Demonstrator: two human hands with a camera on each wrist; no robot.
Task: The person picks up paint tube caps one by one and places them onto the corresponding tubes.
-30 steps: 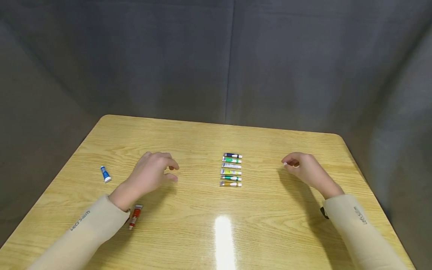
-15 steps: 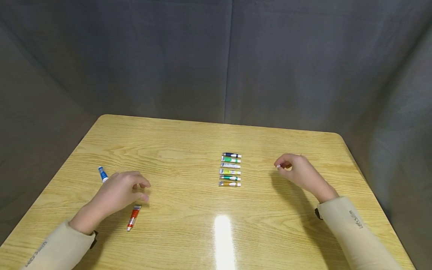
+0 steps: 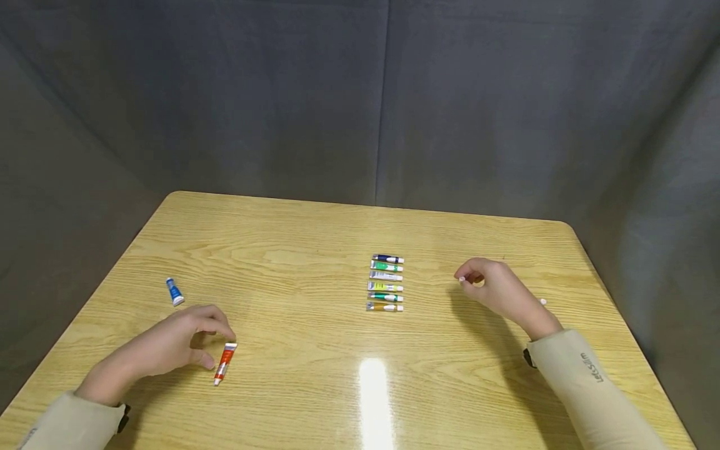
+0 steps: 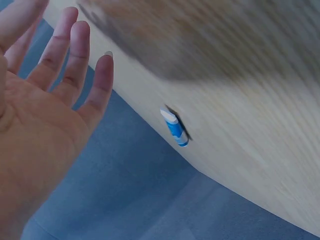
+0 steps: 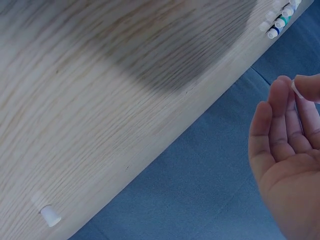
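Observation:
My left hand [image 3: 177,340] hovers beside a red paint tube [image 3: 224,363], thumb and fingers spread apart near its flat end, holding nothing. That tube's white cap points toward the front. Farther back on the left lies a blue paint tube [image 3: 175,292], which the left wrist view also shows as a blue tube [image 4: 175,128] past the fingers. Over the right part of the table, my right hand [image 3: 490,284] pinches a tiny white piece [image 3: 462,279] between thumb and forefinger. In the right wrist view the thumb covers most of this white piece [image 5: 296,90].
Several paint tubes [image 3: 385,277] lie in a neat column mid-table, caps to the right. A loose white cap [image 3: 542,302] rests behind my right wrist. Grey cloth [image 3: 281,112] hangs beyond the wooden table [image 3: 304,387].
My left hand has moved left and toward the front, down to the red tube. My right hand has shifted slightly left, and the loose white cap now shows beside its wrist.

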